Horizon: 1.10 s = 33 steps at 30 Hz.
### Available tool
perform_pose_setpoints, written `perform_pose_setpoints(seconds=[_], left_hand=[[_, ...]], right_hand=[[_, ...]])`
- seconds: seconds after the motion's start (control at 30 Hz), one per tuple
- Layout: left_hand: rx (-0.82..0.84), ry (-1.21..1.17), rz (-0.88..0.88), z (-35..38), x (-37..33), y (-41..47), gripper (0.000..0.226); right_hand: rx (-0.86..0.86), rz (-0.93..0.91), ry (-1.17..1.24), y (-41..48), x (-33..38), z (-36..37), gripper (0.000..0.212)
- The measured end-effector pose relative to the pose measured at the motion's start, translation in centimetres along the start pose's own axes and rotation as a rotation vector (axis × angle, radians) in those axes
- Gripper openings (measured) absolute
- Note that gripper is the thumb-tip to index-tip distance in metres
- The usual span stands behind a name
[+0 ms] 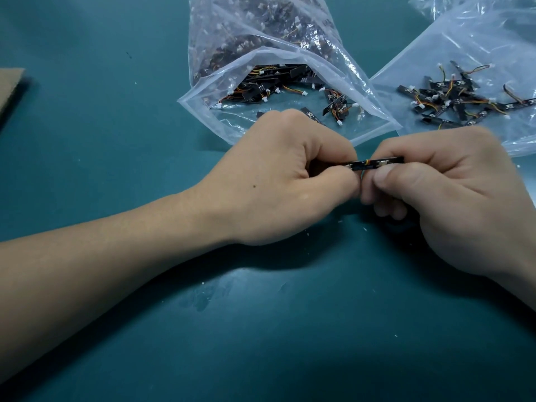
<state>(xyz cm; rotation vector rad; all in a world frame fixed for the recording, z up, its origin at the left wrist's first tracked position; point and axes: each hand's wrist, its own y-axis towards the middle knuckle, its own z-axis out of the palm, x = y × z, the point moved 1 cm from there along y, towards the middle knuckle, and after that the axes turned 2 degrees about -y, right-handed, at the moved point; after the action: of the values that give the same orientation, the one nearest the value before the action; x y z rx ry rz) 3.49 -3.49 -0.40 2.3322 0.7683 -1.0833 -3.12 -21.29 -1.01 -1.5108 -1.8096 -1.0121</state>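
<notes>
A narrow black LED board [374, 163] is pinched at its ends by the left hand [278, 181] and right hand [452, 195], just in front of the open bag [362, 91]. Risk: the soldered wires could be torn off if it is twisted.

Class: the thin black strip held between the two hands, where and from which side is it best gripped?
Likely its ends, pinched across the flat faces, coming in from either side as the left hand and right hand do: the black strip is long, thin, with wires mid-length.
</notes>
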Motion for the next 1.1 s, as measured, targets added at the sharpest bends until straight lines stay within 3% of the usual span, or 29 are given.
perform_pose_setpoints(seconds=[0.7,1.1], left_hand=[[-0.023,-0.115,0.024,-0.28,0.05,0.08,0.021],[-0.046,-0.039,0.015,-0.09,0.03,0.16,0.025]], right_hand=[[0.017,-0.029,-0.008,-0.04,-0.18,-0.06,0.024],[0.018,-0.039,-0.009,-0.02,-0.06,-0.09,0.027]])
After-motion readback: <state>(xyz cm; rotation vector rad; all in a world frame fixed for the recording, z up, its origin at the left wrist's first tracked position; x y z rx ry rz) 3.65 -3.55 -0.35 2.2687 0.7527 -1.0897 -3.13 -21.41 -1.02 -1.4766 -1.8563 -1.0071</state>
